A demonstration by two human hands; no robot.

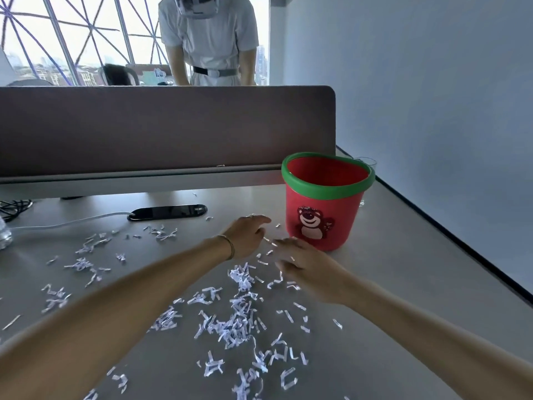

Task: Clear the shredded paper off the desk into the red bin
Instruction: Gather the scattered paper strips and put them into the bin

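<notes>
White shredded paper [236, 319] lies scattered over the grey desk [403, 269], thickest in the near middle, with thinner patches to the left. The red bin [323, 203], green-rimmed with a bear picture, stands upright on the desk to the right of centre. My left hand [249, 233] reaches over the desk just left of the bin, palm down, fingers loosely stretched, a thin bracelet on the wrist. My right hand [305, 265] lies palm down in front of the bin's base, fingers spread over a few shreds. Whether either hand holds paper is hidden.
A brown divider panel [161, 128] runs along the desk's far side. A black cable slot [168, 212] with a white cable sits behind the shreds. A plastic bottle [4, 235] stands at the left edge. A person in white stands beyond the divider. A wall borders the right.
</notes>
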